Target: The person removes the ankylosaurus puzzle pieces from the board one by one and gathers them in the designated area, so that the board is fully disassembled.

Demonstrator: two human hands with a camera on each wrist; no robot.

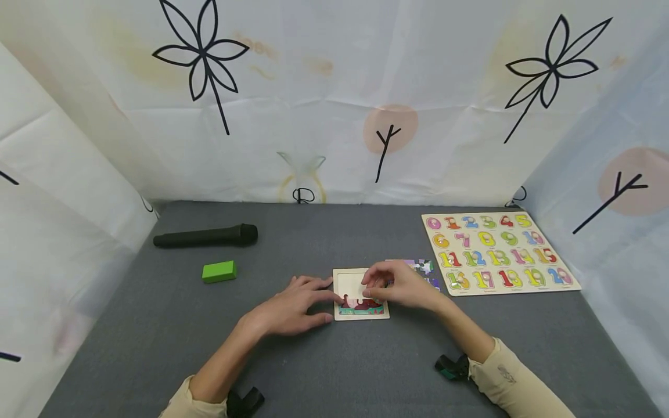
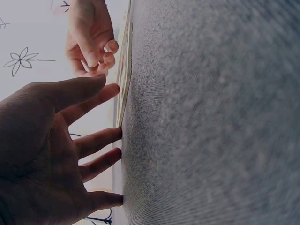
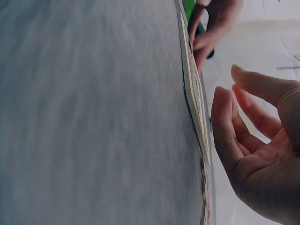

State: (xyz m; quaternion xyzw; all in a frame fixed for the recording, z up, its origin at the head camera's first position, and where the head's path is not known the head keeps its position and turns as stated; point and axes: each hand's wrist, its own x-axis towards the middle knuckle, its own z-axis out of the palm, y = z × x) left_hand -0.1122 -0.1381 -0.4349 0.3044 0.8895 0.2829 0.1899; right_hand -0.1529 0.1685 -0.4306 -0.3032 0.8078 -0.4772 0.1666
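A small square puzzle frame with a pale wooden base lies on the grey table, its lower strip showing a red-brown and teal picture. My left hand rests at its left side, fingers spread and fairly straight, with fingertips at the frame's edge. Over the frame's right part hovers my right hand, its fingers loosely bent. In the right wrist view a gap shows between thumb and fingertips of the right hand, and nothing appears between them. Purple patterned puzzle pieces lie behind the right hand, partly hidden by it.
A number board with colourful numerals lies at the right. On the left are a black microphone-shaped object and a green block. White cloth walls with drawn flowers stand behind and beside the grey table.
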